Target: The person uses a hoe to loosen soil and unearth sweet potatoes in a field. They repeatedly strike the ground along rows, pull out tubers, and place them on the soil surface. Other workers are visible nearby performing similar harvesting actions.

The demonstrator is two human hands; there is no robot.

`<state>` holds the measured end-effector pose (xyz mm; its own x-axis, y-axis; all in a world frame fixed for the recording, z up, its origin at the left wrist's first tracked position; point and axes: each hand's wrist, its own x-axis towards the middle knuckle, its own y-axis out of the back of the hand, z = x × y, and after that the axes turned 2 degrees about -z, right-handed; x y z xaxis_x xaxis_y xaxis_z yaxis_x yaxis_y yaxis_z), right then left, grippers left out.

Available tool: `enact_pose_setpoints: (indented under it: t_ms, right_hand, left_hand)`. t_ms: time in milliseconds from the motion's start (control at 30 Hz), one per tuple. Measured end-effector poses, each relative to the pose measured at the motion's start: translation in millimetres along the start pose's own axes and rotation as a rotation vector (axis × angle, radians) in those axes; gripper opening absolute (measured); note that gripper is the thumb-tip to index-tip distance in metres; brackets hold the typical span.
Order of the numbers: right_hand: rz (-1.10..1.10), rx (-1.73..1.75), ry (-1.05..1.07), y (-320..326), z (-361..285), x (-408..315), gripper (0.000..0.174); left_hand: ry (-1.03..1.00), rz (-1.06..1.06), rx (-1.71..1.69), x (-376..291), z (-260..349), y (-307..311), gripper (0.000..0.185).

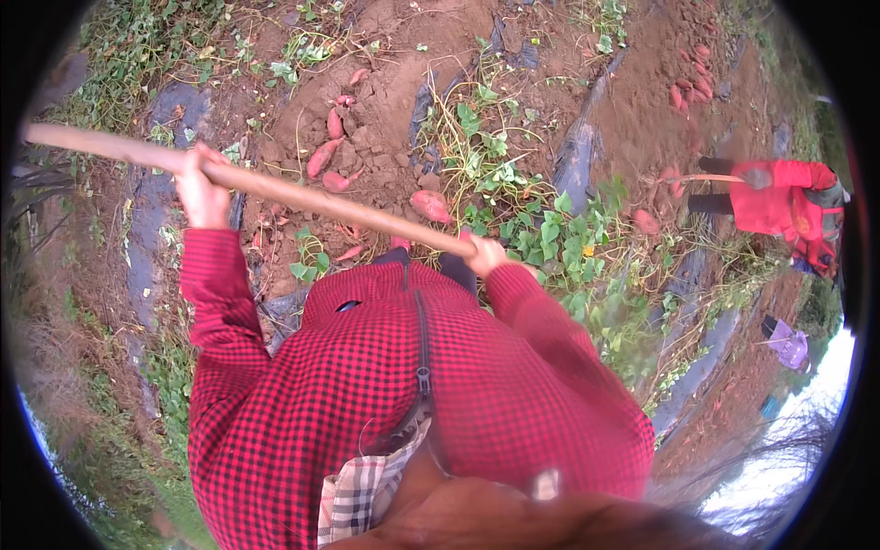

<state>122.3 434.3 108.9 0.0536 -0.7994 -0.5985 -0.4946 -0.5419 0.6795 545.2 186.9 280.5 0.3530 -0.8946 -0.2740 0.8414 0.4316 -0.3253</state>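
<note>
A long wooden tool handle (344,208) slants across my front, from the far left down to my right side. My left hand (203,187) grips its upper part, and my right hand (487,254) is closed around the lower part near my waist. The tool's head is not visible. On the dug soil beyond the handle lie several red-skinned sweet potatoes: a large one (431,206) just past the shaft, and a loose row with a long one (323,157) farther out. Green sweet potato vines (550,237) spread in front of my right hand.
Strips of black plastic mulch film (581,137) run along the rows. At right, a person in red (777,199) holds a wooden-handled tool near more sweet potatoes. Another person in purple (788,344) is farther off. A sweet potato pile (694,86) lies at upper right.
</note>
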Motion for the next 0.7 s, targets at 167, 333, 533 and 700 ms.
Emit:
enact_pose_setpoints:
  t_ms: [167, 333, 533, 700]
  right_hand:
    - [0.146, 0.217, 0.331, 111, -157, 84, 0.030]
    - [0.056, 0.378, 0.389, 140, -210, 97, 0.035]
    - [0.053, 0.308, 0.250, 17, -38, 39, 0.029]
    - [-0.441, 0.350, -0.627, -40, 91, -217, 0.045]
  left_hand:
    - [-0.468, -0.018, 0.204, 105, 131, -83, 0.046]
    - [-0.399, 0.118, 0.355, 164, 82, -101, 0.054]
    - [0.011, -0.023, 0.039, 24, -205, -104, 0.039]
    - [0.588, -0.026, 0.596, -194, -405, -77, 0.034]
